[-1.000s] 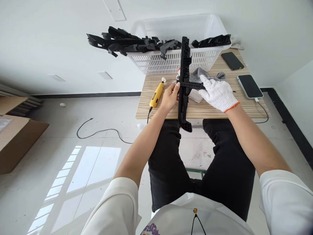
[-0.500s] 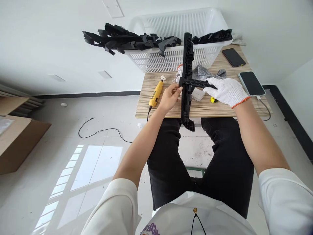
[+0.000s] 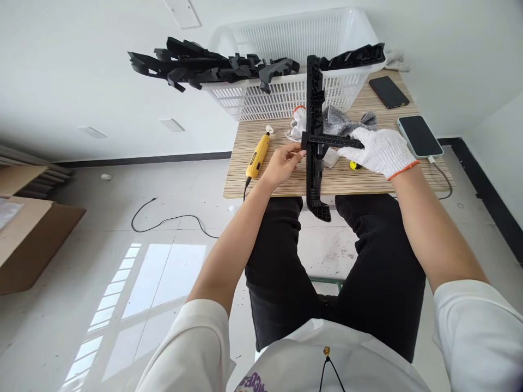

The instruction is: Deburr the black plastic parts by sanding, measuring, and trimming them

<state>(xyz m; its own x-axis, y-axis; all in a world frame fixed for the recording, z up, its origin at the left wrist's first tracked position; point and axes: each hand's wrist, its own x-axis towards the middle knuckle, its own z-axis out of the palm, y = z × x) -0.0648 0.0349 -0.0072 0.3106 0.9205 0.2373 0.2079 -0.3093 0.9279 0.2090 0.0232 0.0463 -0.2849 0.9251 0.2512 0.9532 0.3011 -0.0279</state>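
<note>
A long black plastic part (image 3: 314, 175) stands lengthwise in front of me, its curved lower end jutting past the table's near edge. Across it lies a black caliper (image 3: 332, 140) with white scale markings. My right hand (image 3: 378, 152), in a white knit glove with an orange cuff, is closed on the caliper's right end. The bare left hand (image 3: 283, 165) pinches the caliper's jaw end, at the left side of the part. Fingertips partly hide that contact.
Behind stands a white plastic basket (image 3: 286, 97) with several black plastic parts (image 3: 229, 69) across it. On the wood-grain table (image 3: 281, 188) are a yellow rotary tool (image 3: 258, 157), a grey cloth (image 3: 343, 121), another white glove (image 3: 298, 122), a dark phone (image 3: 389, 92) and a charging phone (image 3: 420, 136).
The view has shifted slightly. The lower end of the black part has swung a little to the right. Both hands keep their hold on the caliper.
</note>
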